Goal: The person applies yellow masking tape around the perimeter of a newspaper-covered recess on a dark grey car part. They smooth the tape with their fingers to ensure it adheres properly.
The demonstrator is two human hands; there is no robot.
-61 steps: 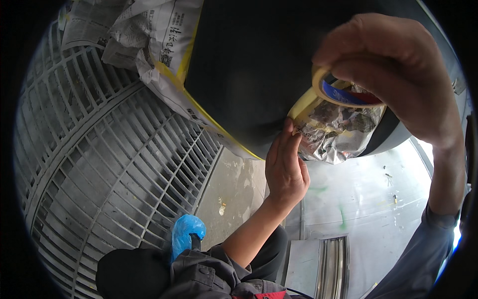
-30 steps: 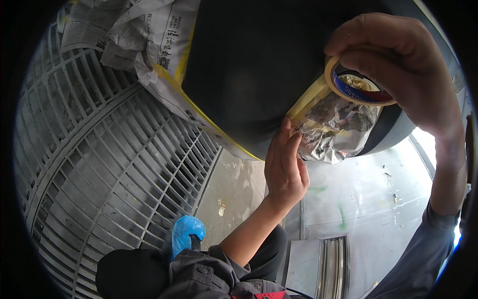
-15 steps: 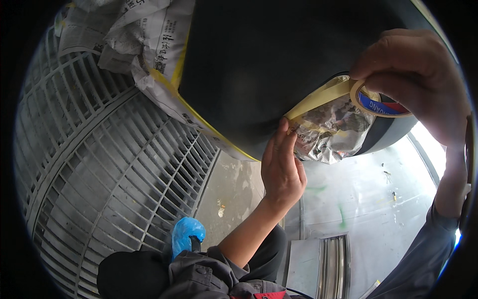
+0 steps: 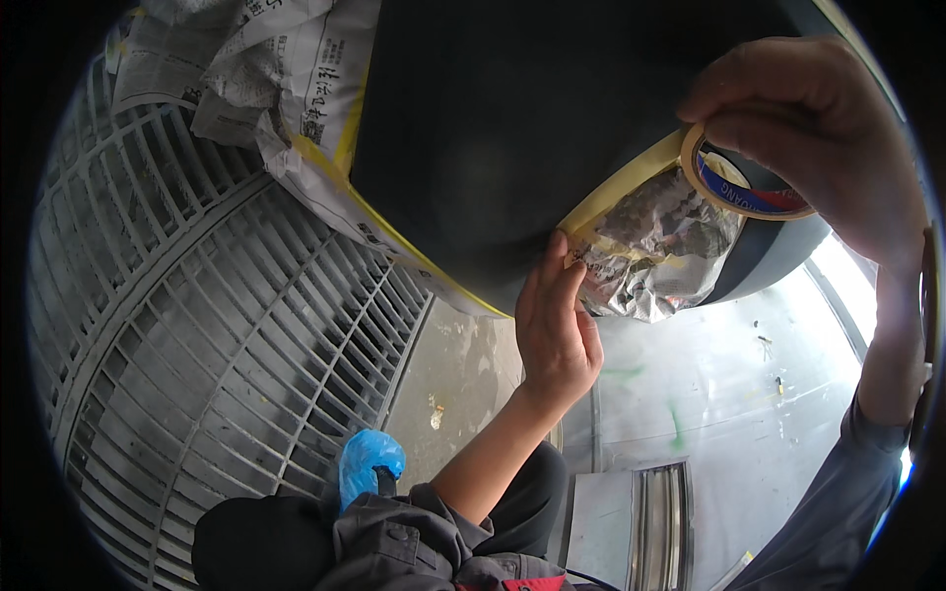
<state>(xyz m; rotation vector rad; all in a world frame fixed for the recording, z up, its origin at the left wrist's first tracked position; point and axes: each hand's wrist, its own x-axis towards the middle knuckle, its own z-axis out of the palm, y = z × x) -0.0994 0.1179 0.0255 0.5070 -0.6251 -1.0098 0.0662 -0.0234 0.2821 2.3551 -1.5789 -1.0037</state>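
Head view shows the left hand [image 4: 554, 330] with fingers [image 4: 552, 271] nearly straight, pressing the end of a strip of yellow masking tape [image 4: 621, 189] onto the dark curved panel [image 4: 512, 118]. At two o'clock from it, the right hand [image 4: 818, 138] closes around the tape roll [image 4: 744, 182], the strip stretched taut between both. Crumpled newspaper [image 4: 655, 261] sits just under the strip, probably taped there. At nine o'clock lies a metal floor grating [image 4: 197, 335]; at seven o'clock, a blue shoe cover [image 4: 367, 463].
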